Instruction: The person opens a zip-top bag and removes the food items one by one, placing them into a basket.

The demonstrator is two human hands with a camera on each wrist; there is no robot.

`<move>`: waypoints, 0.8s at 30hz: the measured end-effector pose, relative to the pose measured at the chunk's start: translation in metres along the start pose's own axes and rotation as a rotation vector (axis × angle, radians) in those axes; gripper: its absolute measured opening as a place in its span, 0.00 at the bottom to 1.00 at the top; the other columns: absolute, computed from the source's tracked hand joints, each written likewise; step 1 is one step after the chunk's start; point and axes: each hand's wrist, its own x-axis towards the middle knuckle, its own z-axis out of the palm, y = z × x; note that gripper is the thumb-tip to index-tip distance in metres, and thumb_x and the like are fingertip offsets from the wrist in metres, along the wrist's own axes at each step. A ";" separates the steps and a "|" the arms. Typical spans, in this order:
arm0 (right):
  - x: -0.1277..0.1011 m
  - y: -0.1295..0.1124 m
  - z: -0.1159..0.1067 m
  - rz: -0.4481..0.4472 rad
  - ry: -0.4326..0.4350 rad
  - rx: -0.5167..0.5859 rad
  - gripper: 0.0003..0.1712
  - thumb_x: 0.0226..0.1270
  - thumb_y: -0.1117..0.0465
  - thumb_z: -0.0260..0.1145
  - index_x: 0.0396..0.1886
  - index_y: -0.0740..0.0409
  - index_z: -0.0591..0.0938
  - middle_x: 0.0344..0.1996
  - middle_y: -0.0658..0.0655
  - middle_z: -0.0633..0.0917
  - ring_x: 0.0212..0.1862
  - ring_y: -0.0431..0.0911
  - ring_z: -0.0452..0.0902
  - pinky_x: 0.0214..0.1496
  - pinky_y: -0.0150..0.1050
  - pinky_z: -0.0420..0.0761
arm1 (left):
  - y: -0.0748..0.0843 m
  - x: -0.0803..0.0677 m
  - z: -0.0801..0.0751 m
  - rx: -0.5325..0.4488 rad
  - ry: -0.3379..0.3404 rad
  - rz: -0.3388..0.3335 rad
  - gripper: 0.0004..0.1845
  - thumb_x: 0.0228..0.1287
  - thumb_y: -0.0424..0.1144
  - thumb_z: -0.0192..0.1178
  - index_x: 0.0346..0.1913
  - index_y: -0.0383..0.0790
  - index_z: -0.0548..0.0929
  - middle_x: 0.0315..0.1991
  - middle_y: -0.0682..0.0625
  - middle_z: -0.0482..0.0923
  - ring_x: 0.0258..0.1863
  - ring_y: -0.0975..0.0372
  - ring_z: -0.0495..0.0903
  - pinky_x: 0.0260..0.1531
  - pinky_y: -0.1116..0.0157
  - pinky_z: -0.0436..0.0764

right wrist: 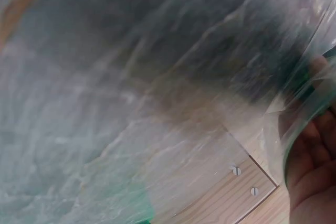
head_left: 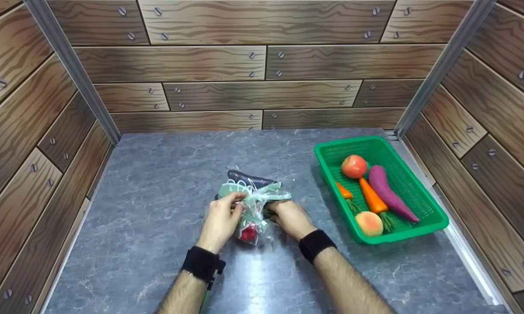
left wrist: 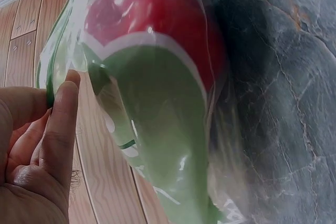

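Note:
In the head view a clear plastic bag (head_left: pixel 255 203) with green and white print lies on the table between the hands. Through its near end shows a shiny red, rounded item (left wrist: pixel 152 11). My left hand (head_left: pixel 221 220) pinches the bag's green-edged rim between thumb and fingertips, seen close in the left wrist view. The right hand (head_left: pixel 291 218) is at the bag's mouth, its curled fingers around a dark green item (head_left: pixel 268 213) mostly hidden by hand and film; its kind I cannot tell. Just beyond the bag lies a dark purple eggplant (head_left: pixel 253 179).
A green plastic basket (head_left: pixel 427 222) stands on the right. Inside are a red-orange round fruit (head_left: pixel 354 166), a peach (head_left: pixel 369 223), carrots (head_left: pixel 372 196) and a long purple sweet potato (head_left: pixel 388 192). Wood-print walls (head_left: pixel 214 63) enclose the grey marbled table (head_left: pixel 157 174) at back and sides.

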 end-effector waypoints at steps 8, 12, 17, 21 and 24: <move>0.004 0.001 -0.006 -0.083 -0.015 -0.013 0.07 0.75 0.65 0.82 0.48 0.50 0.95 0.46 0.55 0.99 0.50 0.58 0.97 0.56 0.57 0.98 | 0.002 0.001 -0.003 -0.013 -0.007 0.002 0.14 0.82 0.27 0.69 0.63 0.38 0.93 0.57 0.39 0.98 0.52 0.48 0.99 0.56 0.51 0.99; 0.005 -0.003 -0.017 -0.096 0.017 -0.075 0.11 0.74 0.70 0.80 0.50 0.52 0.95 0.46 0.56 0.98 0.48 0.58 0.97 0.54 0.56 0.98 | 0.004 0.002 -0.005 -0.019 -0.006 0.007 0.14 0.83 0.27 0.69 0.64 0.37 0.93 0.57 0.39 0.98 0.52 0.47 0.99 0.57 0.51 0.99; 0.004 -0.008 -0.034 -0.100 0.060 -0.133 0.20 0.71 0.75 0.77 0.58 0.55 0.96 0.49 0.57 0.99 0.49 0.57 0.96 0.54 0.55 0.98 | 0.007 0.004 -0.007 -0.019 0.003 0.019 0.15 0.83 0.27 0.68 0.66 0.38 0.93 0.58 0.39 0.98 0.53 0.47 0.99 0.58 0.50 0.99; 0.001 -0.010 -0.045 -0.118 0.088 -0.125 0.22 0.71 0.74 0.78 0.61 0.56 0.95 0.53 0.58 0.99 0.54 0.57 0.97 0.59 0.54 0.98 | 0.009 0.005 -0.009 -0.023 0.000 0.014 0.15 0.83 0.28 0.68 0.66 0.38 0.93 0.58 0.40 0.98 0.53 0.47 0.99 0.58 0.50 0.99; 0.000 -0.009 -0.052 -0.147 0.118 -0.132 0.20 0.72 0.73 0.79 0.61 0.56 0.95 0.54 0.58 0.99 0.55 0.57 0.97 0.60 0.53 0.98 | 0.010 0.007 -0.011 -0.021 -0.006 0.005 0.15 0.84 0.29 0.69 0.66 0.40 0.93 0.59 0.40 0.98 0.54 0.47 0.99 0.58 0.50 0.99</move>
